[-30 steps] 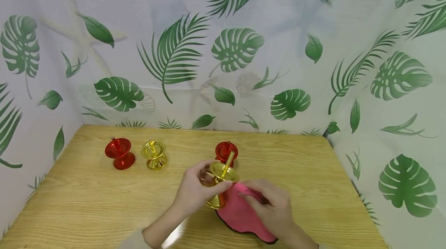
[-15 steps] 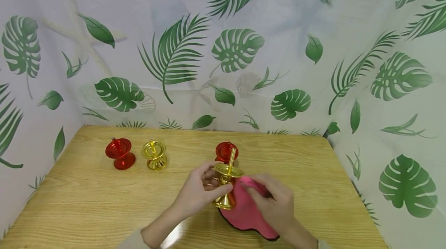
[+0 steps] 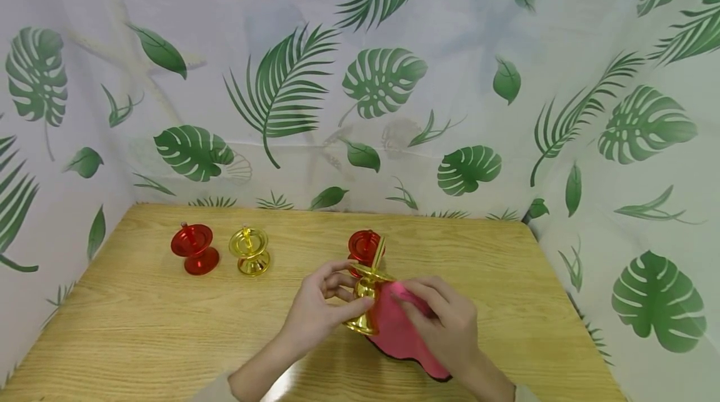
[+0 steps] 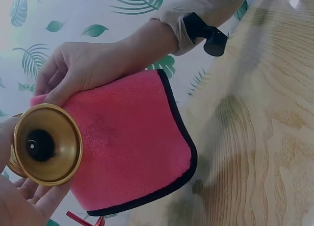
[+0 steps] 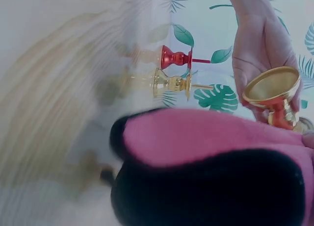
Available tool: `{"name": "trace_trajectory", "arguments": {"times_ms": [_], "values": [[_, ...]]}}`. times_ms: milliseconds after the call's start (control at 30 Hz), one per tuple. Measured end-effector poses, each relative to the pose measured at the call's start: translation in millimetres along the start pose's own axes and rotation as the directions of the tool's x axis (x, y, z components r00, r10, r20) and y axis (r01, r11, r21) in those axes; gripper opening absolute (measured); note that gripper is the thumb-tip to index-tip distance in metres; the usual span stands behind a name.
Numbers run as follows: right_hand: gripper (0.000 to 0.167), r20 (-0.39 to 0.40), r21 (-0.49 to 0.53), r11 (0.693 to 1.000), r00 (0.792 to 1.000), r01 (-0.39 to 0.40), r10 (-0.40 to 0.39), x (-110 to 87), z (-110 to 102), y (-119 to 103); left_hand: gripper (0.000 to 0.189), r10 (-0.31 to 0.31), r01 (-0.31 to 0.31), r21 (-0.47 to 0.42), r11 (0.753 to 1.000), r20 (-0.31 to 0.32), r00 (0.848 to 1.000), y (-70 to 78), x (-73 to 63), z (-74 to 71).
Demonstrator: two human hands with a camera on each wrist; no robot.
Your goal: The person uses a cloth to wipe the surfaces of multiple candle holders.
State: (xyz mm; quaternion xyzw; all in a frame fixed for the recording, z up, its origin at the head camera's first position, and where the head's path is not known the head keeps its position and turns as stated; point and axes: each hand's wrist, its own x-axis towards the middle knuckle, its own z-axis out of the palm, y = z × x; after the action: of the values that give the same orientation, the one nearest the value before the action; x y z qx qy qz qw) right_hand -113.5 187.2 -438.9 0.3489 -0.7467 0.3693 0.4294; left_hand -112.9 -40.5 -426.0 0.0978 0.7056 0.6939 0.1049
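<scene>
My left hand [image 3: 315,308] grips a gold candle holder [image 3: 367,292] by its stem, lifted off the table, spike pointing up and leaning right. In the left wrist view its hollow base [image 4: 48,145] faces the camera, with a black knob inside. My right hand [image 3: 447,324] pinches a pink cloth [image 3: 402,339] with dark edging. Bunched cloth between those fingers meets the right rim of the holder's dish. The rest of the cloth [image 4: 127,138] hangs down beside the base. In the right wrist view, the cloth hides most of my right hand.
A red candle holder [image 3: 201,259] and a gold one [image 3: 251,262] stand at the table's back left. Another red candle holder [image 3: 362,244] stands just behind the held one, partly covered by it. Leaf-printed sheeting [image 3: 304,183] encloses the wooden table [image 3: 140,333] at back and sides.
The held candle holder has shifted slightly right and tipped, so its dish now shows nearly edge-on. My right hand has moved a little right along the rim, and the cloth's lower edge has risen.
</scene>
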Motion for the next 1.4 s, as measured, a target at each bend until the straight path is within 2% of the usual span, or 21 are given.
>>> {"name": "trace_trajectory", "arguments": {"times_ms": [100,167,267,400,533,767,967,1067,1167,1267,1400], "values": [[0.031,0.014,-0.069,0.995,0.997,0.077,-0.076,3.3,-1,-2,0.061,0.000,0.001,0.010,1.000,-0.030,1.000,-0.9,0.3,2.6],[0.030,0.031,-0.086,0.991,0.995,0.099,-0.097,6.4,-2,-5,0.060,0.006,-0.005,0.020,1.000,-0.048,0.999,-1.2,0.3,4.6],[0.029,0.055,-0.093,0.990,0.994,0.103,-0.099,12.1,-3,-9,0.060,0.022,-0.019,0.040,0.999,-0.074,0.997,-1.8,0.1,7.9],[0.028,0.093,-0.112,0.986,0.989,0.124,-0.114,18.6,-1,-14,0.063,0.067,-0.052,0.128,0.990,-0.119,0.991,-2.5,-0.8,10.8],[0.028,0.117,-0.120,0.983,0.985,0.139,-0.125,21.6,0,-16,0.064,0.096,-0.071,0.185,0.980,-0.129,0.987,-2.3,-1.8,10.2],[0.032,0.073,-0.107,0.990,0.994,0.092,-0.085,21.4,-2,-15,0.061,0.045,-0.044,0.012,0.999,-0.058,0.997,2.0,-1.6,3.4],[0.033,0.049,-0.063,0.997,0.998,0.043,-0.040,16.1,-3,-6,0.062,0.019,-0.020,-0.026,0.999,-0.045,0.999,6.6,-1.8,0.8],[0.033,0.051,-0.060,0.997,0.998,0.048,-0.045,12.8,-4,-3,0.060,0.015,-0.016,-0.032,0.999,-0.056,0.998,7.1,-2.4,2.0],[0.032,0.056,-0.080,0.993,0.995,0.082,-0.078,11.5,-4,-2,0.059,0.027,-0.027,0.007,1.000,-0.082,0.996,5.9,-2.8,4.8],[0.031,0.078,-0.116,0.986,0.991,0.117,-0.108,13.5,-4,-4,0.061,0.054,-0.044,0.087,0.995,-0.119,0.991,3.0,-3.4,7.6],[0.031,0.106,-0.150,0.979,0.987,0.137,-0.122,17.6,-2,-10,0.063,0.141,-0.099,0.240,0.966,-0.165,0.976,-2.1,-3.8,11.2]]}}
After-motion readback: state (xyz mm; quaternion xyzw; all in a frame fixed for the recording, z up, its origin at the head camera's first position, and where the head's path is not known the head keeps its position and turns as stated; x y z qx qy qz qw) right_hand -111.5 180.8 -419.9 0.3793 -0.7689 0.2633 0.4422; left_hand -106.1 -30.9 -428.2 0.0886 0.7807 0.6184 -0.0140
